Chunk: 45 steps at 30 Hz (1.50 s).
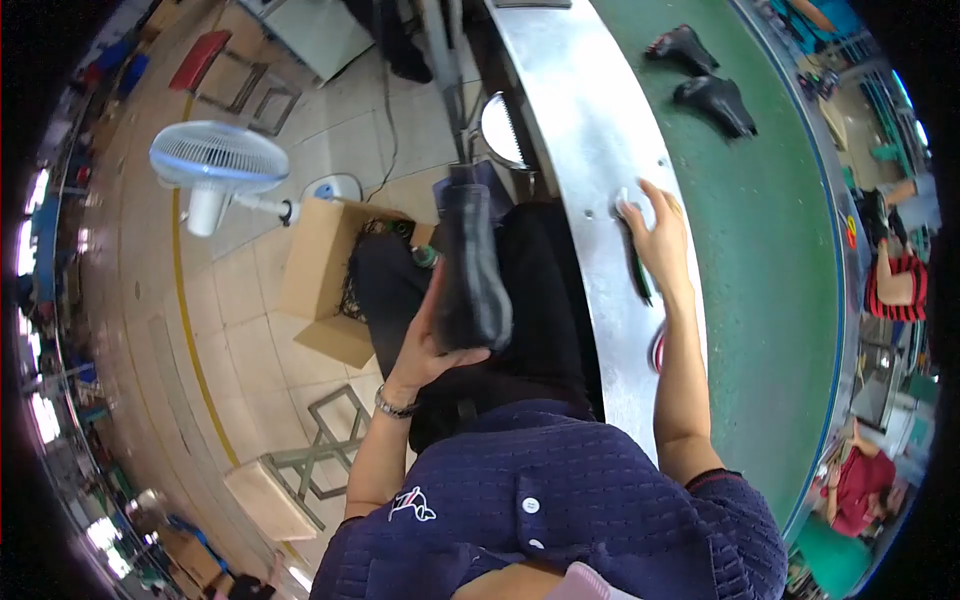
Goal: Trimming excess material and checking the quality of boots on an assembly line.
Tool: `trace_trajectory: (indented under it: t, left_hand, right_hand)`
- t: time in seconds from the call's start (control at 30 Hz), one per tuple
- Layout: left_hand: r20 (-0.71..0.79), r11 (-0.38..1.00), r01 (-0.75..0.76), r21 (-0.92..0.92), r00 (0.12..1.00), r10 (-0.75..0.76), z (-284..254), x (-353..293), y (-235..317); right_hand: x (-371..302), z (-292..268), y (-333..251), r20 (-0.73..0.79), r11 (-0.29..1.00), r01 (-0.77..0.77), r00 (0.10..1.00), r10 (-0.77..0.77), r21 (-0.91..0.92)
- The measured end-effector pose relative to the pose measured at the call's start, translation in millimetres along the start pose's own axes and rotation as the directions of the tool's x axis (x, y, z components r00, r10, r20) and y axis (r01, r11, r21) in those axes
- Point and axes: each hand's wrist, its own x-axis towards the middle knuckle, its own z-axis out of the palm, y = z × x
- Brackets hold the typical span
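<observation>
My left hand (430,355) grips the lower end of a black leather boot (474,270) above my lap. The boot stands lengthwise, its far end close to a dark metal post (455,110); whether the two touch I cannot tell. On the metal bench strip to the right, my right hand (662,235) has its thumb and forefinger closed at the pale end of a slim dark-green tool (641,275), whose exact kind is unclear. A round red-rimmed item (657,350) lies beside my right forearm.
Two black boots (715,103) lie on the green belt (760,300) beyond the bench (620,345). At left are an open cardboard box (320,255), a fan (218,165) and a folding stool (275,495). A round serrated metal disc (503,130) stands near the post. Several people sit far right.
</observation>
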Motion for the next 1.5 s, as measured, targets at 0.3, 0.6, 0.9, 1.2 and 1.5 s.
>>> trace_trajectory:
  t: [0.3, 0.6, 0.9, 1.2, 1.5]
  left_hand:
    - [-0.333, 0.712, 0.261, -0.651, 0.745, -0.577, -87, -86, -11]
    - [-0.236, 0.758, 0.487, -0.434, 0.751, -0.617, -63, -16, 5]
    - [-0.363, 0.91, 0.401, -0.108, 0.836, -0.411, -60, 0, -6]
    - [-0.592, 0.938, 0.228, 0.262, 0.805, -0.03, -72, 44, 0]
    - [-0.678, 0.97, 0.19, 0.153, 0.734, -0.036, -69, 51, -3]
  right_hand:
    - [-50, 44, 39, -0.018, 0.918, -0.074, 0.997, 0.072, -0.391]
    - [-48, 19, -77, 0.625, 0.65, -0.588, 0.75, 0.216, 0.481]
    - [-30, 28, -204, 0.893, 0.578, -0.697, 0.427, -0.141, 0.425]
    - [-15, 44, -229, 0.954, 0.599, -0.765, 0.3, 0.007, 0.236]
    - [-36, 57, -214, 0.825, 0.9, -0.284, 0.549, -0.13, 0.331]
